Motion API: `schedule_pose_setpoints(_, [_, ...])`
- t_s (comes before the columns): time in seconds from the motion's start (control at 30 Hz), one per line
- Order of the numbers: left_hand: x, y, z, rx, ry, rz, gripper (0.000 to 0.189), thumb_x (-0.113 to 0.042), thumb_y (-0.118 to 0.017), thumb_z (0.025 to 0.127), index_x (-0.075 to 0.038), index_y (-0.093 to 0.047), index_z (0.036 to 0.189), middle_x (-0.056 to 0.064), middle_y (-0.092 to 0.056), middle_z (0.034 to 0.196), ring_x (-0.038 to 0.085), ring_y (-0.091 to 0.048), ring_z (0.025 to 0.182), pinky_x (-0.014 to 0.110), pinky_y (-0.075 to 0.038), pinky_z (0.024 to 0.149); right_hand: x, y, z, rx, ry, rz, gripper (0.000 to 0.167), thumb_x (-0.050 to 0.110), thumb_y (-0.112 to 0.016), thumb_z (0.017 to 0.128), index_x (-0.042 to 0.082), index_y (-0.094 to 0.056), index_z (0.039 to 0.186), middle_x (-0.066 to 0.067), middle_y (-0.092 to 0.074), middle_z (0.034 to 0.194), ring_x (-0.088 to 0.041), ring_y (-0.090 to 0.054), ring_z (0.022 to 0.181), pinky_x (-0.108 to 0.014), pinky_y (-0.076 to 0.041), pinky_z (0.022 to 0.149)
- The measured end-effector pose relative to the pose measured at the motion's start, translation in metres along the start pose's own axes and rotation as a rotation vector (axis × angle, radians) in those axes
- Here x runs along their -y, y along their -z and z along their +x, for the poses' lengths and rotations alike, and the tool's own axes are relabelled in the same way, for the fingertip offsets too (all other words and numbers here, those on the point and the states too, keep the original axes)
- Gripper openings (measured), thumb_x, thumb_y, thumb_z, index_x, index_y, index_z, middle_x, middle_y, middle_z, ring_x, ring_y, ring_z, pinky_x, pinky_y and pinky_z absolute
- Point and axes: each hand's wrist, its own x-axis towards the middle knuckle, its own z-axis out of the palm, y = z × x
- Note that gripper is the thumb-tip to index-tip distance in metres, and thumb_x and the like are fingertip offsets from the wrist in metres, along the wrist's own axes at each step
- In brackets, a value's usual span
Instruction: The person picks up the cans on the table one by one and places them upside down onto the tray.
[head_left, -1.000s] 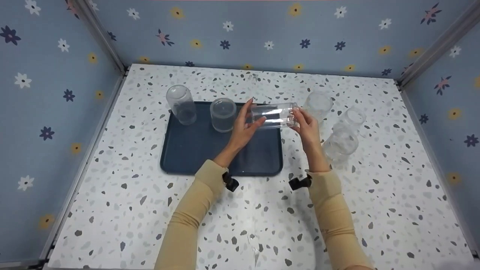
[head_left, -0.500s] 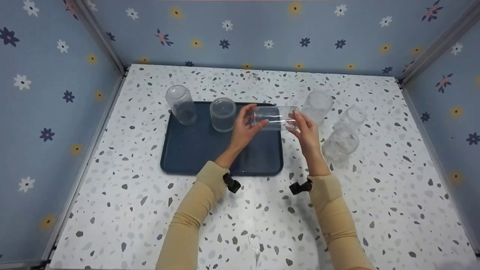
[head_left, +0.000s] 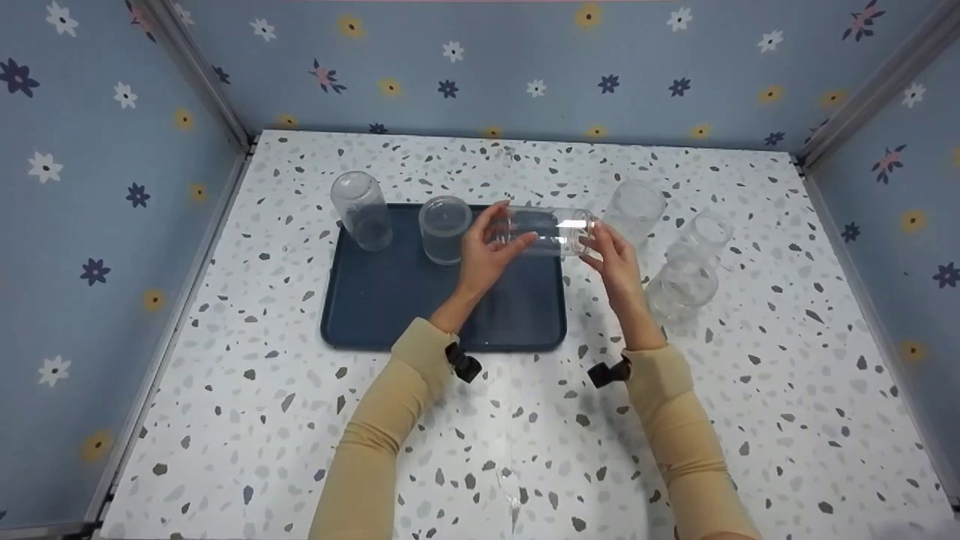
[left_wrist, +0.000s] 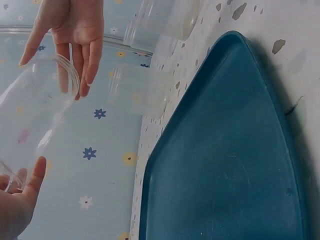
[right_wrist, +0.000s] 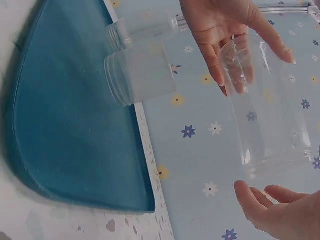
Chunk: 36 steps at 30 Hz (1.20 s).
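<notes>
A clear jar (head_left: pixel 551 231) lies sideways in the air above the tray's back right corner. My left hand (head_left: pixel 484 251) holds it by the base, thumb along the near side and fingers at the far side. Its threaded mouth faces right, where my right hand (head_left: pixel 616 262) has thumb and fingers spread around the rim. In the left wrist view the right hand (left_wrist: pixel 75 42) has nearly straight fingers, partly seen through the clear wall. The right wrist view shows the right fingertips (right_wrist: pixel 243 192) close below the mouth.
A blue tray (head_left: pixel 405 300) bears a tall jar (head_left: pixel 362 210) and a wider jar (head_left: pixel 446 230) along its back, both mouth down. Right of it stand three more clear jars on the speckled table: one at the back (head_left: pixel 636 210), two (head_left: pixel 703 234) nearer the right. Flowered walls enclose the table.
The held jar has turned slightly between my hands, its reflections shifting. My right fingers have loosened and shifted around the mouth, and the right wrist has moved a little to the right.
</notes>
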Motion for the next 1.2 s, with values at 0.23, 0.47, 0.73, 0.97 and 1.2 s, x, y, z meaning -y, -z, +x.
schedule_pose_setpoints(0.23, [0.012,0.001,0.005,-0.024,-0.009,0.115,0.062,-0.013,-0.073,0.073,0.002,-0.045,0.126,0.011,-0.052,0.113,0.018,-0.055,0.093,0.034,-0.048,0.070,-0.010,0.011,0.001,-0.077,0.143,-0.232,0.040,0.017,-0.046,0.093,-0.008,-0.046,0.124,-0.023,-0.048,0.122,-0.028,-0.049,0.106,-0.035,-0.042,0.086])
schedule_pose_setpoints(0.47, [-0.015,-0.004,0.004,-0.019,-0.082,0.211,0.058,-0.007,-0.073,0.072,0.009,-0.047,0.121,0.022,-0.052,0.105,0.030,-0.051,0.090,0.041,-0.045,0.073,-0.012,0.023,0.002,-0.166,0.366,-0.402,0.032,0.010,-0.055,0.088,-0.009,-0.055,0.114,-0.023,-0.055,0.111,-0.026,-0.054,0.095,-0.026,-0.044,0.075])
schedule_pose_setpoints(0.73, [0.013,-0.006,0.020,0.028,-0.040,0.385,0.063,-0.022,-0.075,0.072,0.001,-0.047,0.124,0.012,-0.052,0.111,0.019,-0.051,0.094,0.024,-0.042,0.077,-0.009,0.039,0.005,-0.195,0.508,-0.793,0.039,0.016,-0.063,0.083,-0.006,-0.055,0.114,-0.021,-0.053,0.111,-0.033,-0.047,0.104,-0.041,-0.037,0.088])
schedule_pose_setpoints(0.97, [0.017,-0.008,0.029,0.091,-0.003,0.500,0.065,-0.025,-0.074,0.072,0.000,-0.046,0.125,0.012,-0.049,0.114,0.020,-0.048,0.104,0.025,-0.039,0.085,-0.006,0.054,0.006,-0.200,0.510,-1.049,0.044,0.018,-0.065,0.081,-0.007,-0.053,0.114,-0.024,-0.049,0.113,-0.038,-0.043,0.104,-0.049,-0.032,0.086])
schedule_pose_setpoints(1.2, [0.015,-0.008,0.039,0.150,0.029,0.578,0.068,-0.021,-0.073,0.073,0.000,-0.042,0.129,0.014,-0.044,0.120,0.022,-0.044,0.111,0.028,-0.035,0.092,-0.003,0.068,0.007,-0.216,0.336,-1.213,0.054,0.030,-0.063,0.082,-0.002,-0.046,0.123,-0.022,-0.041,0.123,-0.038,-0.036,0.112,-0.054,-0.027,0.086])
